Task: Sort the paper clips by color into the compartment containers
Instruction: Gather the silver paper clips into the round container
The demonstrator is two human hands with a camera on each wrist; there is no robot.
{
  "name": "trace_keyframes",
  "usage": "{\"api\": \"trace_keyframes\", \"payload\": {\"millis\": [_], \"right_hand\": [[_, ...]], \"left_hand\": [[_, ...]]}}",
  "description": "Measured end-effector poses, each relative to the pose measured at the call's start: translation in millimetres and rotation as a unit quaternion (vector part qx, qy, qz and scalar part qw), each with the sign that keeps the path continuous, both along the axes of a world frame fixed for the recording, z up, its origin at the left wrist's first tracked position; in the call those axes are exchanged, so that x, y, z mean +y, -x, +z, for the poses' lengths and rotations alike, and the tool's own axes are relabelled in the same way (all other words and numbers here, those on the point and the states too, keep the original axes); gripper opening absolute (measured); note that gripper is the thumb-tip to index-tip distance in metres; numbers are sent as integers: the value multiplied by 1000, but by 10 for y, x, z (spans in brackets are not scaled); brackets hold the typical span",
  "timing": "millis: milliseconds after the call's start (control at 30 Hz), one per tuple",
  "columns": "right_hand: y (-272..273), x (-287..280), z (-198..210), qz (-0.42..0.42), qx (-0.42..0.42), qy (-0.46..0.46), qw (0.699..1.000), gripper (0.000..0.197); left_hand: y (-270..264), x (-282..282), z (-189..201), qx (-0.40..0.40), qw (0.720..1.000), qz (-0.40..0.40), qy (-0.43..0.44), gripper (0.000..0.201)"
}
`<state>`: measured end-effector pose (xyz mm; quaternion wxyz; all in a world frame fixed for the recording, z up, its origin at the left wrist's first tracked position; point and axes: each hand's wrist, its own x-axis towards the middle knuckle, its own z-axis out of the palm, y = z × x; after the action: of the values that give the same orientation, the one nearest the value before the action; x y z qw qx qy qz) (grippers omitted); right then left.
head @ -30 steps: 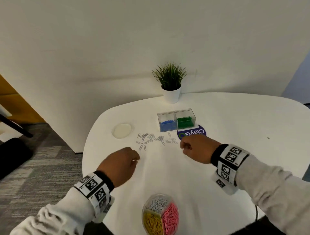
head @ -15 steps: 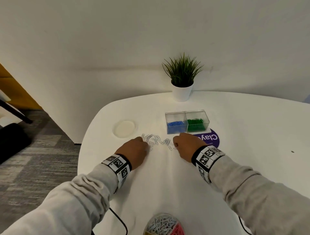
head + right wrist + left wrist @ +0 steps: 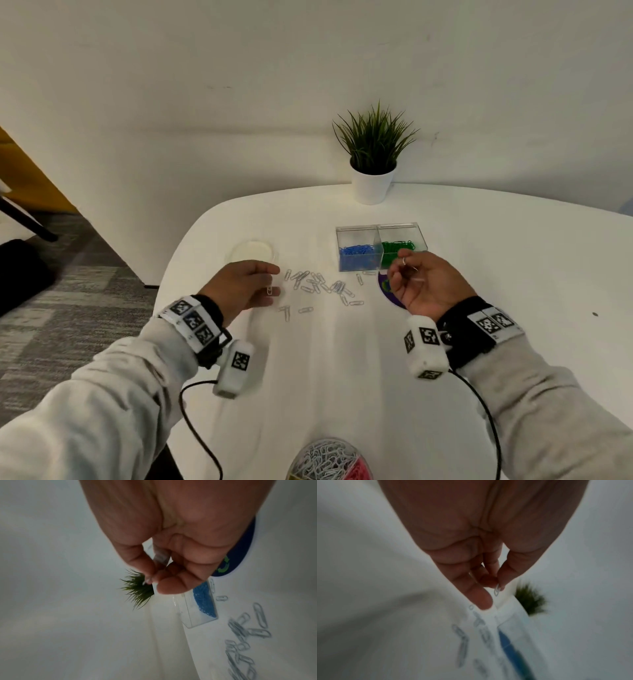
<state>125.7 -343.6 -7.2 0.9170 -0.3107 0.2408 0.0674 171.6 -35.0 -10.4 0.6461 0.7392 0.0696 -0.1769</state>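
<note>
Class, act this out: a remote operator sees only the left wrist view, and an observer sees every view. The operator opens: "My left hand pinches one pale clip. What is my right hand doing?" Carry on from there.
Observer: Your right hand is raised, palm up, in front of the clear box, with its fingers curled round a few pale clips.
Operator: Where do pale ones go? I see no place for them.
Observer: A round container sits at the table's near edge, and one section of it holds white clips.
Operator: Does it have a lid?
Observer: It is open. A round white lid lies on the table just beyond your left hand and its single clip.
</note>
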Motion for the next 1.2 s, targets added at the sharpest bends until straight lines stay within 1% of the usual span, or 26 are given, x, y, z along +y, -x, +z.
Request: {"api": "trace_keyframes", "payload": {"millis": [67,133,167,200,233,267,300,333,367,467,567,633,667,700,733,800,833,867,900,933,1033,1067,1100,1133,1167,1200], "right_hand": [[-32,38,-21,3,34,31,999,17],[-84,139,-39,57,50,177,981,16],[-102,210,-39,114,42,304,945,14],[-116,276,-62,189,21,457,869,14],[-125,339,-96,266,-18,600,754,16],[-141,388,-150,327,-61,706,625,19],[-143,427,-186,363,-89,763,527,19],[-139,456,-209,373,-106,792,471,18],[-135,471,-227,374,-118,808,440,16],[-128,487,-255,384,-140,829,382,15],[-81,526,-213,394,-137,834,361,11],[-78,513,-180,406,-124,833,355,12],[-94,485,-155,411,-115,827,366,13],[-110,456,-122,407,-106,814,401,15],[-147,406,-100,389,-89,784,476,17],[-202,297,-47,302,-34,611,731,15],[-213,241,-28,242,-10,495,835,14],[-220,173,-17,188,0,397,898,15],[-226,112,-4,153,5,334,930,18],[-230,70,-6,136,10,299,945,21],[-308,46,-47,142,33,308,940,19],[-343,65,-62,166,32,373,912,14],[-375,95,-63,205,22,484,850,10],[-401,129,-70,249,5,616,747,11],[-424,170,-98,277,-20,728,627,16],[-432,220,-117,294,-35,800,522,22]], "left_hand": [[7,20,28,71,989,64,110,24],[8,4,16,82,991,78,68,28],[10,-16,1,67,996,57,0,28],[10,-33,-25,40,995,10,-90,27],[8,-48,-50,1,979,-60,-193,25],[8,-62,-80,-49,942,-137,-301,20],[22,-73,-112,-97,893,-196,-394,16],[46,-81,-136,-130,848,-225,-463,18],[75,-83,-160,-154,815,-238,-505,23],[143,-107,-232,-215,775,-256,-536,24],[184,-153,-267,-268,744,-262,-553,19],[197,-144,-263,-258,742,-265,-559,16],[189,-129,-251,-243,751,-266,-553,13],[163,-104,-241,-226,769,-261,-537,11],[125,-75,-219,-207,797,-244,-513,8],[38,-31,-160,-142,881,-178,-415,4],[-3,-17,-133,-75,937,-122,-318,11],[-25,-17,-102,4,979,-63,-195,18],[-33,-22,-67,68,994,-9,-85,23],[-37,-21,-31,112,993,27,-12,25],[-42,-55,37,164,985,28,45,22],[-44,-90,51,163,986,12,32,21],[-46,-134,52,144,990,-10,-5,19],[-48,-181,46,104,991,-42,-65,16],[-42,-223,40,49,983,-89,-152,13],[-35,-260,21,-14,958,-145,-247,14]]}}
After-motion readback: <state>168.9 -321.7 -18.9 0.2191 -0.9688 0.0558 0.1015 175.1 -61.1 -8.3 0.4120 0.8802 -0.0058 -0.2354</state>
